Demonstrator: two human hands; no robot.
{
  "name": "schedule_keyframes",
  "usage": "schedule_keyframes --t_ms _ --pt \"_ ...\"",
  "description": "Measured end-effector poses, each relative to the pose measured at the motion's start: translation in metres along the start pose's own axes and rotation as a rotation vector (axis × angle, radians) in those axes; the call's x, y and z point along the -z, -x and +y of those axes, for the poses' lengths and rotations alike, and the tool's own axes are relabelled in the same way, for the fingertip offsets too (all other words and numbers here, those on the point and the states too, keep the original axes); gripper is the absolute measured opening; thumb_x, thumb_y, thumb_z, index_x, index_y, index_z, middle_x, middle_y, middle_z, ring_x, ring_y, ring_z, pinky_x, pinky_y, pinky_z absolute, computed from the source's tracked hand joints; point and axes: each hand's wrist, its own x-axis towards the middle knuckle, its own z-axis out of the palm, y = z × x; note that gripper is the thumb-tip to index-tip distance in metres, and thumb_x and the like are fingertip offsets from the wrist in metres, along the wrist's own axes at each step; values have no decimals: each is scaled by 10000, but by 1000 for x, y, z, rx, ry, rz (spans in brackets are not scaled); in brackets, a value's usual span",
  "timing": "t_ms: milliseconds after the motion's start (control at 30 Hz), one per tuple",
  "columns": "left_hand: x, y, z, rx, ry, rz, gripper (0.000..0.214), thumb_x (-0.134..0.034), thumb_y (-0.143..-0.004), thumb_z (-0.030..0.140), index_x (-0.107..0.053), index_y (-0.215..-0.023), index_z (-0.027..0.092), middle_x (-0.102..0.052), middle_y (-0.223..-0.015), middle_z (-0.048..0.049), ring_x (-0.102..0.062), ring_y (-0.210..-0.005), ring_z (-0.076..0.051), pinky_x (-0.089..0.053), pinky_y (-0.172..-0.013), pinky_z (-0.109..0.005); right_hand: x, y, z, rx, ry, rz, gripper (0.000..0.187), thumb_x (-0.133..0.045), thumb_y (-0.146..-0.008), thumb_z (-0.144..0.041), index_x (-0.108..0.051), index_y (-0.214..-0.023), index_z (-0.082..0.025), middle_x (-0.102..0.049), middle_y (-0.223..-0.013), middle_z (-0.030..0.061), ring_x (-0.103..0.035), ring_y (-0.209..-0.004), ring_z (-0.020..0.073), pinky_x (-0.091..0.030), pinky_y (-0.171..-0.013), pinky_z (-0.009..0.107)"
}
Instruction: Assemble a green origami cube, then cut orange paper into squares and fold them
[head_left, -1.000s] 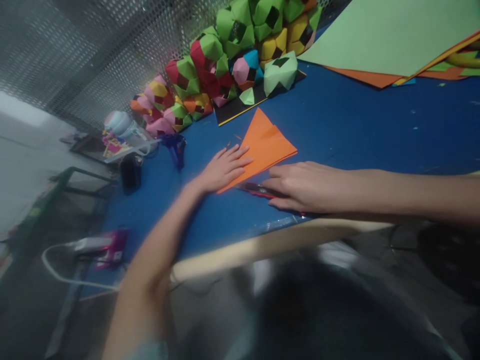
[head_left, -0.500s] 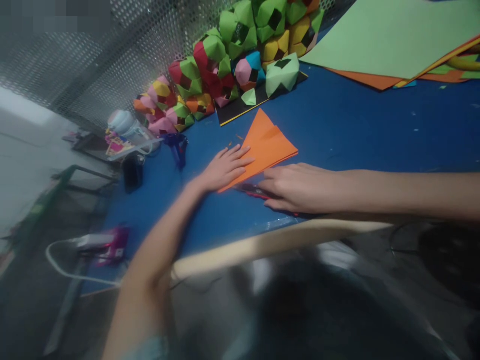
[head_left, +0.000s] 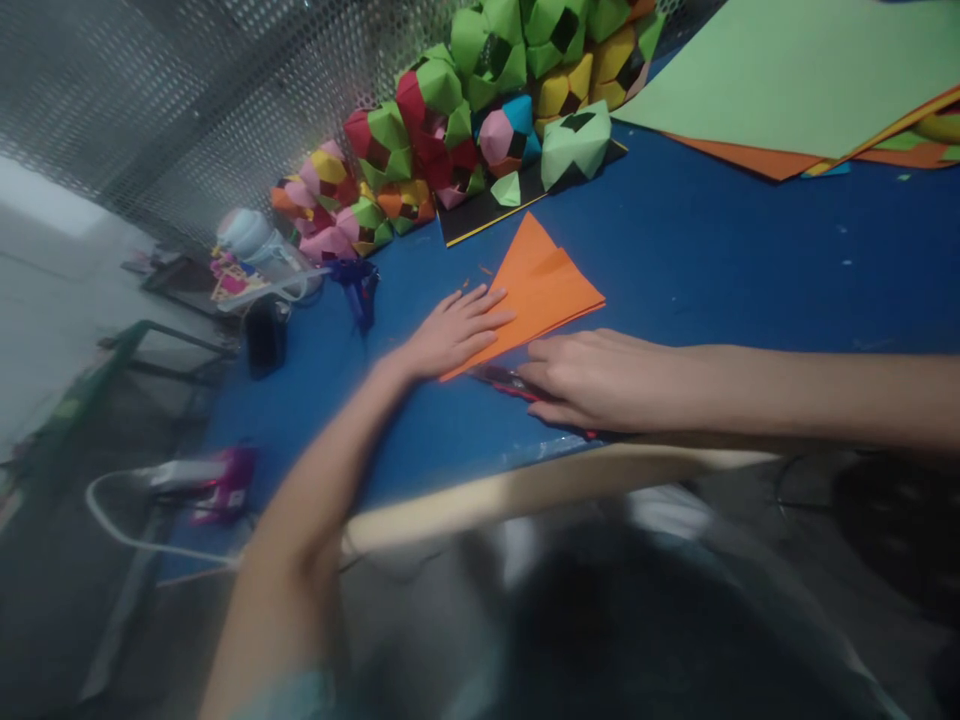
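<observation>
A folded orange paper triangle [head_left: 544, 285] lies on the blue table top [head_left: 712, 250]. My left hand [head_left: 454, 333] rests flat on the paper's left corner, fingers stretched out and pressing it down. My right hand [head_left: 600, 378] lies just below the paper's lower edge, fingers curled over a red and black cutter [head_left: 504, 379] whose tip sticks out to the left along that edge.
Many coloured folded paper balls [head_left: 480, 110] are piled along the perforated metal wall. Large green and orange sheets [head_left: 787, 80] lie at the back right. A blue tool [head_left: 358, 285], a black object [head_left: 262, 340] and a pink device with a white cable [head_left: 214, 485] sit at the left.
Both hands stay in nearly the same place on the paper and cutter. The view has shifted slightly, so everything sits a little to the right.
</observation>
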Motion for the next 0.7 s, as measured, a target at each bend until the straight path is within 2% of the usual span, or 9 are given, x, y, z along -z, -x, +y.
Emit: schedule_keyframes --t_ms 200,333,500,700 --pt "1 0 1 -2 -8 -14 505 -236 -1023 456 -425 -1469 312 -227 -1633 26 -142 -1526 -176 -101 -1238 -421 2 1 -2 5 -13 13 256 -482 -947 -243 -683 -1002 -95 -654 -909 138 -569 -657 172 -293 -545 279" --pt "0 0 1 5 -8 -10 497 -226 -1023 473 -419 -1465 351 -221 -1632 48 -146 -1525 -179 -107 -1236 -439 2 1 -2 26 -12 9 257 -478 -943 -230 -686 -998 -89 -661 -913 146 -587 -692 188 -315 -559 285" --pt "-2 0 -1 -3 7 1 487 -240 -1020 476 -425 -1459 371 -229 -1629 62 -147 -1525 -173 -106 -1239 -431 -1 2 -1 53 17 54 244 -483 -938 -228 -688 -955 -96 -658 -868 130 -566 -637 161 -308 -540 275" --pt "-1 -1 0 3 7 -12 503 -259 -1017 451 -436 -1464 304 -228 -1633 27 -136 -1527 -186 -91 -1241 -430 1 1 -3 44 19 22 255 -473 -947 -212 -688 -991 -82 -668 -924 154 -603 -705 188 -334 -563 285"
